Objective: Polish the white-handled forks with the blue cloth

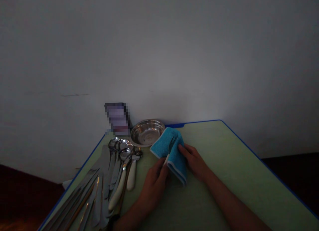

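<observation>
The white handle of a fork [171,145] is gripped by the left hand [155,176], seemingly so that its tines lie free against the blue cloth [159,146]. The cloth is pinched by the right hand [195,160], perhaps for spreading it around the fork. Spoons [125,154] are gathered leftward on the desk [224,151], near the metal bowl [149,134], probably for easy reach.

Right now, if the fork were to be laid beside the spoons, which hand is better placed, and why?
Probably the left hand: it grips the fork by its handle and is nearer the spoons, while the right hand holds the blue cloth.
</observation>
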`<action>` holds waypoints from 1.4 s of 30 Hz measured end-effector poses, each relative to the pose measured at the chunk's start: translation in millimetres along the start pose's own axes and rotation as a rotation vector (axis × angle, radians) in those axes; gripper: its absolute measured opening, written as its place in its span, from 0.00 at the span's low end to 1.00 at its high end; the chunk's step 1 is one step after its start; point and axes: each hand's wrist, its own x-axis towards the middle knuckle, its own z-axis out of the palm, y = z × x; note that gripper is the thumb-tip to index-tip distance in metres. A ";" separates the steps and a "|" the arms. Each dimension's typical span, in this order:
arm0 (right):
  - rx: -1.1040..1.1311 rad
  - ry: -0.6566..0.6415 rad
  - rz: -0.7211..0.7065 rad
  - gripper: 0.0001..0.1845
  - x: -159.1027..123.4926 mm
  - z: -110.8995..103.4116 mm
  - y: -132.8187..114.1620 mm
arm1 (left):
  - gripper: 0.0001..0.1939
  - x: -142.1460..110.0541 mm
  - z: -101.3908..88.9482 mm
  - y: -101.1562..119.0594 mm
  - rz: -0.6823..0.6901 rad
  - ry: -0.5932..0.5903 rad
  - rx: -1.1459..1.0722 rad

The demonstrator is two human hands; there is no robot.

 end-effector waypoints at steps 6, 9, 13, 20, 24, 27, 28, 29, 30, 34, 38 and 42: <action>-0.001 0.029 0.013 0.22 0.7 -1.6 2.0 | 0.15 0.3 2.7 -2.0 -0.040 -0.041 -0.052; 0.000 0.039 0.010 0.22 0.6 -1.4 3.3 | 0.15 0.8 3.0 -1.9 -0.035 -0.050 -0.065; 0.012 0.041 0.015 0.22 0.4 -1.7 4.1 | 0.16 3.1 3.1 -1.1 -0.036 -0.056 -0.057; -0.017 0.045 0.000 0.22 2.0 -3.8 4.1 | 0.16 7.5 6.4 -2.3 -0.032 -0.050 -0.079; -0.043 0.039 -0.006 0.21 3.1 -3.8 1.2 | 0.14 7.6 6.3 -0.3 -0.030 -0.043 -0.052; -0.057 0.029 -0.014 0.20 2.8 -3.9 0.6 | 0.14 6.6 6.3 0.3 -0.044 -0.043 -0.088; -0.069 0.028 -0.026 0.20 2.5 -3.9 0.8 | 0.14 6.2 6.6 0.1 -0.055 -0.035 -0.106; -0.083 0.026 -0.039 0.19 2.0 -3.8 1.2 | 0.14 5.9 7.0 0.0 -0.065 -0.021 -0.123; -0.097 0.022 -0.049 0.18 1.5 -3.7 1.7 | 0.15 5.6 7.5 0.0 -0.076 -0.006 -0.139; -0.107 0.008 -0.084 0.15 0.2 -2.6 4.0 | 0.15 5.3 8.7 2.4 -0.106 0.009 -0.153; -0.081 0.015 -0.113 0.16 0.6 -1.3 6.2 | 0.16 5.7 8.8 4.6 -0.053 -0.038 -0.147; -0.073 -0.004 -0.128 0.16 0.5 -0.9 6.9 | 0.15 5.4 9.2 0.1 -0.021 -0.075 -0.151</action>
